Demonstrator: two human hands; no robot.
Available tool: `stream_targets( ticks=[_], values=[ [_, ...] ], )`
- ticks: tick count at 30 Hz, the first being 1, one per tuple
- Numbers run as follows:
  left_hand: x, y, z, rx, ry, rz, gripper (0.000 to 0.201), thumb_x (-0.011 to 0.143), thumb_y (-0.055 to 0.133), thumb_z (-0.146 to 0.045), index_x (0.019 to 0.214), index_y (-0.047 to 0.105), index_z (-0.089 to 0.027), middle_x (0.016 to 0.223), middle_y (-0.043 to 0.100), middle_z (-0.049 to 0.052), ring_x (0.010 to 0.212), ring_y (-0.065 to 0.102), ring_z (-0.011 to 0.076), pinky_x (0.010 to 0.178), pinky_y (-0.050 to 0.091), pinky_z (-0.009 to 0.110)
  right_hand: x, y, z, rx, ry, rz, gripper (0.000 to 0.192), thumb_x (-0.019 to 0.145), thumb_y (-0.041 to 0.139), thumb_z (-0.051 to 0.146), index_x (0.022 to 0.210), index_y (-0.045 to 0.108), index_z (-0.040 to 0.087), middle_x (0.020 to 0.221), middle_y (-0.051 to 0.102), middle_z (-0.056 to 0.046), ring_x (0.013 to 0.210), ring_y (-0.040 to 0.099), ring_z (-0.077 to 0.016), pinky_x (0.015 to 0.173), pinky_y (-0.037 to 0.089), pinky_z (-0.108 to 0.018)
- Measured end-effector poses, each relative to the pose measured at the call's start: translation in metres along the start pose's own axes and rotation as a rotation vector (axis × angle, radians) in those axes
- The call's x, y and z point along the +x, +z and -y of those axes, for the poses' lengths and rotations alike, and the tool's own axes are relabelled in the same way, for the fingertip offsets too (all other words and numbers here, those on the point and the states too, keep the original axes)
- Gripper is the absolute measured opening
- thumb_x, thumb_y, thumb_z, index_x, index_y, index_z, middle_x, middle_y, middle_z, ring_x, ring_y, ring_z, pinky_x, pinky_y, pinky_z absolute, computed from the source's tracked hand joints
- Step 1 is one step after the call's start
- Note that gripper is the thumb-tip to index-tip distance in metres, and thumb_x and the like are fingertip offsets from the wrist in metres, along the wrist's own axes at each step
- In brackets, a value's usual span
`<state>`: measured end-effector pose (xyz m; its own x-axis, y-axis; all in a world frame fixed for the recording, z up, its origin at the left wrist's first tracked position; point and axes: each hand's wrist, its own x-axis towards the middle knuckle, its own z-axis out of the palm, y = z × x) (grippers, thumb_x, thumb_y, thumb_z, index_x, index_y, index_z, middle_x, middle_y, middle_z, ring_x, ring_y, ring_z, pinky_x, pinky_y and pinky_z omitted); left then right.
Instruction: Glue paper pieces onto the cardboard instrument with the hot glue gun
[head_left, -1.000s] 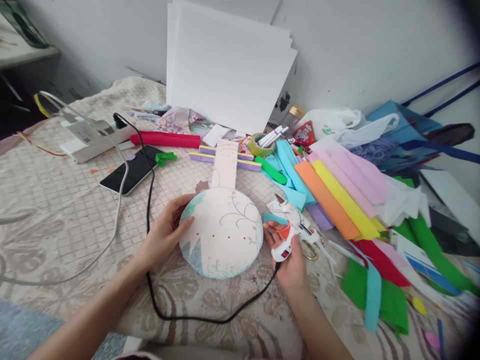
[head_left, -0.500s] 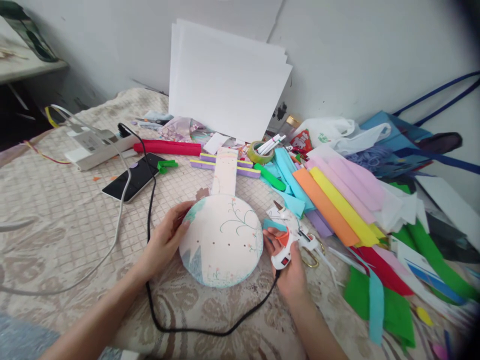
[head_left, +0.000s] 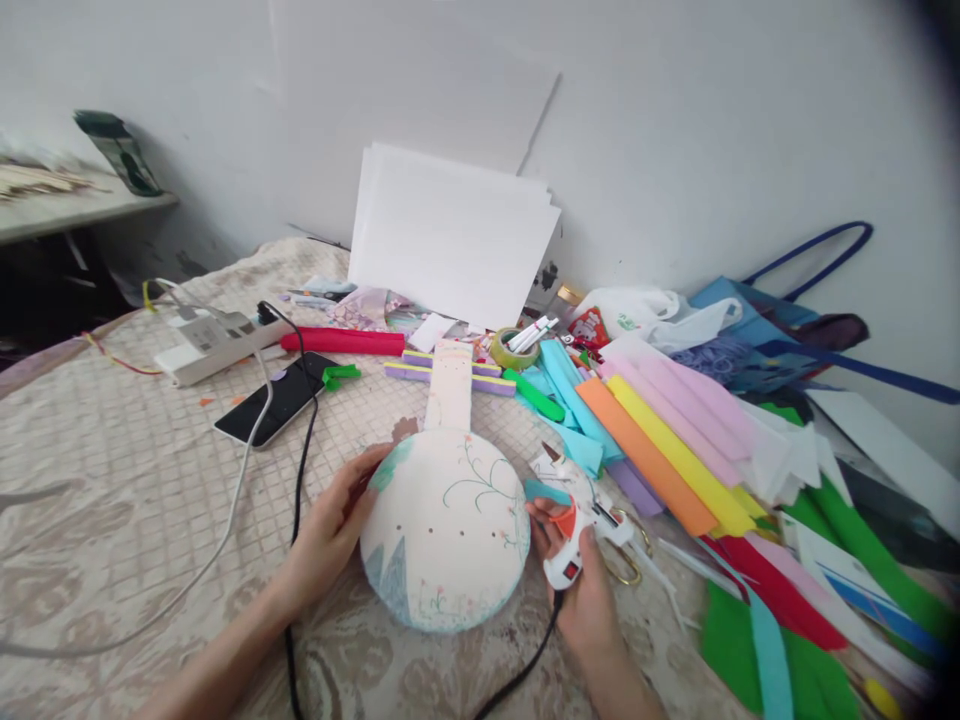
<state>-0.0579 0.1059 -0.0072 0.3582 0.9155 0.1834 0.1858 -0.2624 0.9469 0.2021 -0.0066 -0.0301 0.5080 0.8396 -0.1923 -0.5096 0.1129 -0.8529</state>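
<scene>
In front of me lies a banjo-shaped craft (head_left: 450,500), a round white body with a drawn vine, blue-green patches and a row of small holes. Its pale neck (head_left: 450,390) points away, crossed by purple-and-yellow strips (head_left: 491,384) near the far end. My left hand (head_left: 337,520) grips the left rim of the body, with the thumb by the edge and the fingertips partly hidden. A white hot glue gun (head_left: 574,530) with an orange trigger rests in my right hand (head_left: 577,580), closed around its handle. Those fingertips are close to the right rim, and the nozzle points away.
Coloured crepe paper rolls (head_left: 645,450) and scissors (head_left: 628,570) lie to the right. A phone (head_left: 274,400), power strip (head_left: 217,355) and black cord (head_left: 302,480) are left. White sheets (head_left: 454,235) lean on the wall. Tape (head_left: 516,350) sits behind the craft.
The view has tilted upward, so everything appears lower in the picture. Both hands keep nearly the same hold on the craft and the glue gun.
</scene>
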Motion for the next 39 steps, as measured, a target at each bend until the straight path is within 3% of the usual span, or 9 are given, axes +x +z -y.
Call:
stream_targets(
  ticks=[11, 17, 22, 31, 39],
  values=[
    [-0.001, 0.003, 0.001, -0.076, -0.032, 0.009, 0.039, 0.092, 0.047, -0.033, 0.13, 0.045, -0.025, 0.137, 0.048, 0.006, 0.129, 0.043, 0.0218, 0.112, 0.029, 0.041, -0.002, 0.005, 0.004, 0.02, -0.026, 0.007, 0.034, 0.08, 0.059, 0.052, 0.096, 0.068, 0.024, 0.102, 0.07, -0.004, 0.105, 0.062, -0.0231, 0.102, 0.043, -0.044],
    [0.002, 0.003, -0.004, -0.057, -0.123, -0.06, 0.035, 0.092, 0.043, -0.037, 0.123, 0.05, -0.022, 0.13, 0.054, 0.008, 0.124, 0.047, 0.0225, 0.11, 0.032, 0.043, -0.002, 0.006, 0.005, 0.03, -0.03, 0.029, 0.033, 0.08, 0.06, 0.051, 0.095, 0.068, 0.023, 0.101, 0.069, -0.004, 0.106, 0.061, -0.0231, 0.104, 0.04, -0.044],
    [0.003, 0.001, -0.003, -0.003, -0.115, -0.09, 0.032, 0.092, 0.042, -0.034, 0.12, 0.051, -0.021, 0.125, 0.057, 0.006, 0.119, 0.051, 0.0211, 0.106, 0.038, 0.039, -0.002, 0.005, 0.005, 0.008, -0.021, 0.035, 0.034, 0.078, 0.06, 0.053, 0.094, 0.068, 0.024, 0.102, 0.07, -0.004, 0.106, 0.061, -0.023, 0.104, 0.041, -0.044],
    [0.001, 0.003, 0.002, 0.02, -0.052, -0.026, 0.034, 0.092, 0.044, -0.03, 0.125, 0.048, -0.023, 0.127, 0.055, 0.005, 0.12, 0.049, 0.0198, 0.108, 0.036, 0.039, -0.003, 0.006, 0.003, 0.044, 0.016, 0.038, 0.035, 0.078, 0.062, 0.053, 0.094, 0.07, 0.023, 0.101, 0.07, -0.004, 0.107, 0.061, -0.0227, 0.104, 0.042, -0.041],
    [0.002, 0.002, 0.006, 0.027, -0.026, -0.048, 0.032, 0.094, 0.043, -0.031, 0.125, 0.049, -0.025, 0.126, 0.055, 0.003, 0.119, 0.049, 0.0186, 0.106, 0.037, 0.036, -0.003, 0.005, 0.002, 0.039, 0.02, 0.038, 0.032, 0.08, 0.06, 0.051, 0.094, 0.069, 0.023, 0.102, 0.07, -0.005, 0.104, 0.062, -0.0215, 0.102, 0.044, -0.039]
  ],
)
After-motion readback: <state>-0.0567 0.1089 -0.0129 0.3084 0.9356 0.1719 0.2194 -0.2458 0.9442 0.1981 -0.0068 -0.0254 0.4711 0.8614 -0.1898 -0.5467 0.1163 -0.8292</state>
